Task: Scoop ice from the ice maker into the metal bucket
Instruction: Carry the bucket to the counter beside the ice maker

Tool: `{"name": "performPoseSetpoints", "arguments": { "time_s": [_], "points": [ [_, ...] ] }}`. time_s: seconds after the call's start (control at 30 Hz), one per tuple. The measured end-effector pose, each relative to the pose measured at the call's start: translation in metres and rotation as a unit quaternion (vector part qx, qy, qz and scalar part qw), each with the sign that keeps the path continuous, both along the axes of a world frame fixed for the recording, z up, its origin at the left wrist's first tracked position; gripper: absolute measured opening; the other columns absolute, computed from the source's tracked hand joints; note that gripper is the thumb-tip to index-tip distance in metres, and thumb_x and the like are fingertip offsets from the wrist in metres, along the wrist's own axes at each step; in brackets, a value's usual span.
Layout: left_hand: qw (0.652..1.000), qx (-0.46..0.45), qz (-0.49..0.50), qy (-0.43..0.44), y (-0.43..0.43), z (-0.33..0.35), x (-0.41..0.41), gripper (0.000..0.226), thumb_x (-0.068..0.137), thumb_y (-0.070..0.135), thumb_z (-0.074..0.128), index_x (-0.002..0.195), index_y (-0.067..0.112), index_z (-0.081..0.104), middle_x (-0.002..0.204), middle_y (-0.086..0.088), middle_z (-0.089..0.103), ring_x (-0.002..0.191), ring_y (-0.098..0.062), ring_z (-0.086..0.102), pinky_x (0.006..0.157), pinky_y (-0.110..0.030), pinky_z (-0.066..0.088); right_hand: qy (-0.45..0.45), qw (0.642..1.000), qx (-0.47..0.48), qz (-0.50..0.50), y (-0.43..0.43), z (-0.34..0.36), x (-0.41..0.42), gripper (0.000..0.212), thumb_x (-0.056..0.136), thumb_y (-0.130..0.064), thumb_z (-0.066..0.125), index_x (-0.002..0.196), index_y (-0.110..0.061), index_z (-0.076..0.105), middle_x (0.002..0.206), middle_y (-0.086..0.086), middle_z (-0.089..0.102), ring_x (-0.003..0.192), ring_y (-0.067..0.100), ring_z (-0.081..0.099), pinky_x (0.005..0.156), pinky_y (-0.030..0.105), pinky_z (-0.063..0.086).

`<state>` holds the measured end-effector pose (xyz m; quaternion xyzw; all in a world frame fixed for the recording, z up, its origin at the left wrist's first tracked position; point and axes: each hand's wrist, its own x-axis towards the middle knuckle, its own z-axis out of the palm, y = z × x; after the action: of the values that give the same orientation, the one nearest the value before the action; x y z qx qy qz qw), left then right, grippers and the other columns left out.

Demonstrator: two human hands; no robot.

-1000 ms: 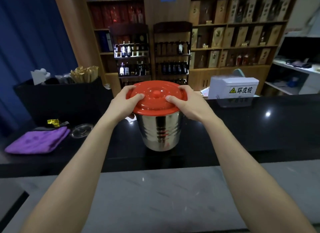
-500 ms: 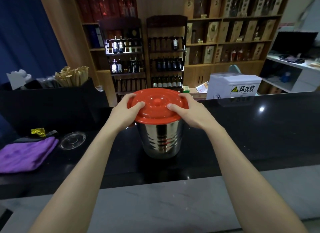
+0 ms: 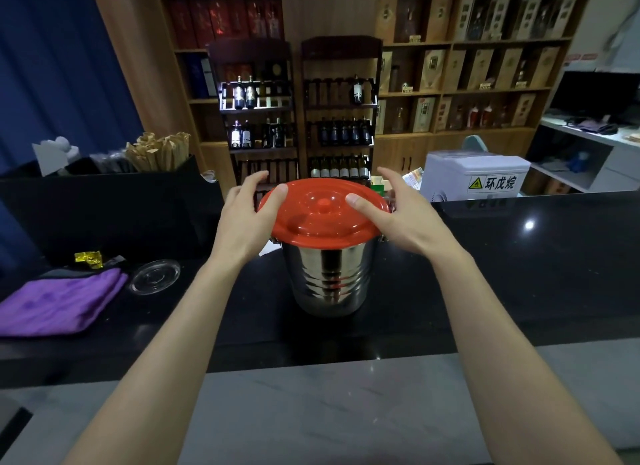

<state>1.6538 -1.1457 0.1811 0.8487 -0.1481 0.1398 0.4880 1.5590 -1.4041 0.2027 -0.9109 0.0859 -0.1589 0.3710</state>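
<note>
Spread open, left hand [image 3: 242, 219] and right hand [image 3: 405, 219] touch one red lid [image 3: 322, 215] on one metal bucket [image 3: 329, 277].

I can't see inside the metal bucket [image 3: 329, 277]: the red lid [image 3: 322, 219] covers its mouth. Both forearms run off the bottom edge and the purple cloth [image 3: 59, 302] off the left. The labels on the shelf bottles [image 3: 341, 168] are too small to read.

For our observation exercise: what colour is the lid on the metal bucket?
Red-orange lid, clearest in the head view.
</note>
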Motion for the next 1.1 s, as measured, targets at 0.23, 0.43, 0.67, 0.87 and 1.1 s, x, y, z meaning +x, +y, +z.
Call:
{"name": "performPoseSetpoints", "arguments": {
  "time_s": [0.23,0.43,0.67,0.87,1.1],
  "points": [
    [0.996,0.01,0.042,-0.072,0.029,0.016,-0.039,0.064,0.102,0.07,0.05,0.156,0.035,0.05,0.159,0.006,0.051,0.145,-0.013,0.047,0.117,-0.04,0.042,-0.065,0.996,-0.059,0.002,0.012,0.031,-0.027,0.115,0.07,-0.101,0.054,0.164,-0.043,0.024,0.166,0.005,0.04,0.148,0.032,0.044,0.112,0.061,0.047],
    [0.99,0.044,0.097,-0.089,0.068,0.019,-0.106,0.063,0.103,0.066,0.053,0.157,0.034,0.049,0.159,0.006,0.052,0.143,-0.01,0.049,0.104,-0.027,0.042,-0.125,0.986,-0.064,0.086,0.04,0.047,-0.063,0.102,0.08,-0.089,0.061,0.163,-0.04,0.03,0.164,-0.001,0.042,0.148,0.025,0.043,0.113,0.053,0.045],
    [0.963,0.06,0.25,-0.083,0.129,-0.009,-0.244,0.057,0.105,0.062,0.053,0.153,0.03,0.054,0.149,0.008,0.061,0.134,-0.006,0.057,0.109,-0.035,0.052,-0.166,0.937,-0.045,0.305,0.107,0.027,-0.116,0.095,0.083,-0.084,0.064,0.162,-0.041,0.034,0.162,-0.011,0.044,0.147,0.01,0.043,0.116,0.039,0.041],
    [0.919,0.084,0.386,0.004,0.194,-0.046,-0.4,0.074,0.095,0.074,0.046,0.151,0.028,0.057,0.148,0.007,0.062,0.134,-0.01,0.059,0.11,-0.048,0.054,-0.113,0.878,-0.019,0.466,0.202,-0.019,-0.169,0.103,0.08,-0.089,0.063,0.164,-0.038,0.032,0.161,-0.012,0.046,0.143,0.007,0.047,0.118,0.04,0.044],
    [0.821,0.075,0.56,0.076,0.246,-0.064,-0.598,0.065,0.103,0.067,0.051,0.155,0.028,0.053,0.153,0.001,0.059,0.136,-0.015,0.058,0.111,-0.048,0.053,-0.083,0.763,-0.007,0.642,0.337,-0.044,-0.28,0.101,0.08,-0.088,0.064,0.163,-0.04,0.032,0.162,-0.014,0.044,0.145,0.004,0.045,0.117,0.036,0.042]
  ]
}}
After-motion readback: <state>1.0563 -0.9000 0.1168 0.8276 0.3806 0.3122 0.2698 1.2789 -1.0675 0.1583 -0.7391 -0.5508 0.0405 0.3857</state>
